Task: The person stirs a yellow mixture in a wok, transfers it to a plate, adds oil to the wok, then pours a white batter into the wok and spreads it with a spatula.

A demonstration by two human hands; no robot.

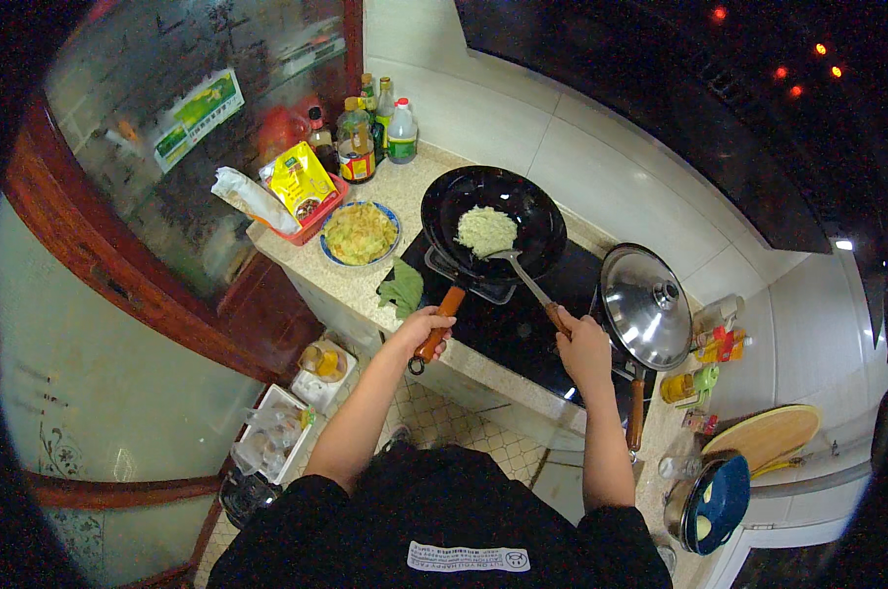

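Note:
A black wok sits over the left burner of a black glass cooktop. Its wooden handle is gripped by my left hand. My right hand holds a metal spatula by its brown handle. The blade touches the lower edge of a pale green, finely shredded food mound inside the wok. Left of the wok, a blue-rimmed plate carries a heap of yellow-green cooked food. A green cloth lies by the cooktop's left edge, near my left hand.
A second pan with a shiny steel lid stands on the right, its wooden handle pointing towards me. Sauce bottles and a red basket occupy the back left. Farther right are a round wooden board and a blue basin.

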